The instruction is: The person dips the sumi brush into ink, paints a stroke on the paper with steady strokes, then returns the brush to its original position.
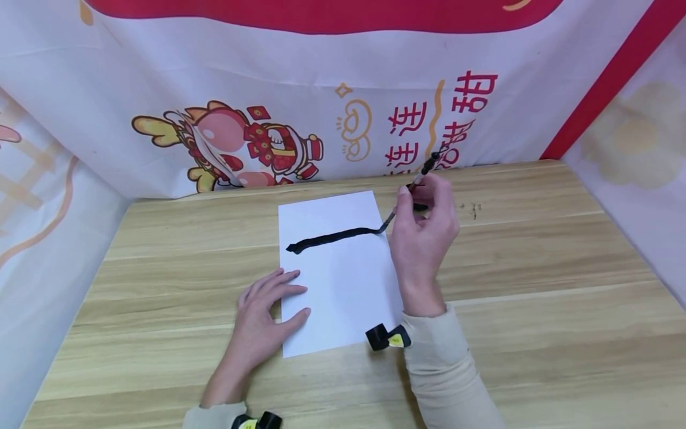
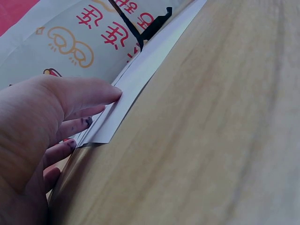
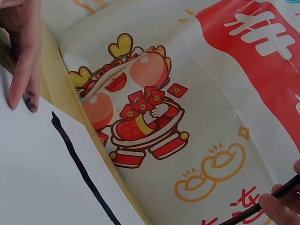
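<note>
A white sheet of paper [image 1: 343, 298] lies on the table with a thick black stroke [image 1: 334, 237] across its upper part. My right hand [image 1: 426, 238] holds a slim dark brush [image 1: 425, 170] between thumb and fingers. The brush is tilted, its black tip at the stroke's right end, near the paper's right edge. In the right wrist view, the brush's shaft [image 3: 241, 214] shows at the lower right; its tip is out of view. My left hand [image 1: 265, 316] rests with fingers spread on the paper's left edge. Dark smudges mark its fingertips [image 2: 88, 122].
The wooden table [image 1: 536, 256] reaches back to a printed cloth [image 1: 300, 71] with a cartoon figure and red characters. Small dark marks [image 1: 474, 210] lie on the wood right of my right hand. A dark shape, partly hidden, shows behind that hand.
</note>
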`<state>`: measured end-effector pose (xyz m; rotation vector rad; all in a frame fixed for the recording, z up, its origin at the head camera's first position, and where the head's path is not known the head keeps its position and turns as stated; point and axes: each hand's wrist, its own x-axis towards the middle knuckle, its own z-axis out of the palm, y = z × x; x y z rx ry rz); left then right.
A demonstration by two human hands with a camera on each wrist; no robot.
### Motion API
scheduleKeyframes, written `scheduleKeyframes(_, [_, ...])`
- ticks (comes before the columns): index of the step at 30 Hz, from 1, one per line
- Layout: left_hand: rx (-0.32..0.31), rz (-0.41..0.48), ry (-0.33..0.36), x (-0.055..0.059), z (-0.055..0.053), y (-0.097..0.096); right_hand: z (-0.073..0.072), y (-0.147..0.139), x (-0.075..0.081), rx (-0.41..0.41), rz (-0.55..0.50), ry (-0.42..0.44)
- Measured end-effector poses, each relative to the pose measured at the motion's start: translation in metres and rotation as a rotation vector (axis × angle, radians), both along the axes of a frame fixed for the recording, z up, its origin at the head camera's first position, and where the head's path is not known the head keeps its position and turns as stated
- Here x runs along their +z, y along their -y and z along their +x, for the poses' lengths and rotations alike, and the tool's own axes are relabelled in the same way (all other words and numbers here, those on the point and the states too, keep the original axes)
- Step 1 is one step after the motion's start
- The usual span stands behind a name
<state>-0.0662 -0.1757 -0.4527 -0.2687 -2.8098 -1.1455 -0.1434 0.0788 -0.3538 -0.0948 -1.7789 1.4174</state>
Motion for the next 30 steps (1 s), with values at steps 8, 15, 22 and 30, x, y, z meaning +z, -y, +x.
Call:
scheduleKeyframes(8, [0.004,-0.005,-0.003,0.000,0.001,0.001,0.005,-0.009,0.011,-0.001,-0.111,-0.008])
scheduleKeyframes(15, [-0.008,0.008,0.000,-0.001,0.001,0.002,0.012,-0.021,0.021,-0.001,-0.116,-0.037])
scheduleKeyframes(22, [-0.010,0.010,-0.014,-0.001,0.001,0.002,0.014,-0.043,0.032,0.035,-0.105,-0.005])
scheduleKeyframes(30, [-0.014,0.012,-0.020,0.000,0.002,0.002,0.015,-0.059,0.048,0.029,-0.082,0.024])
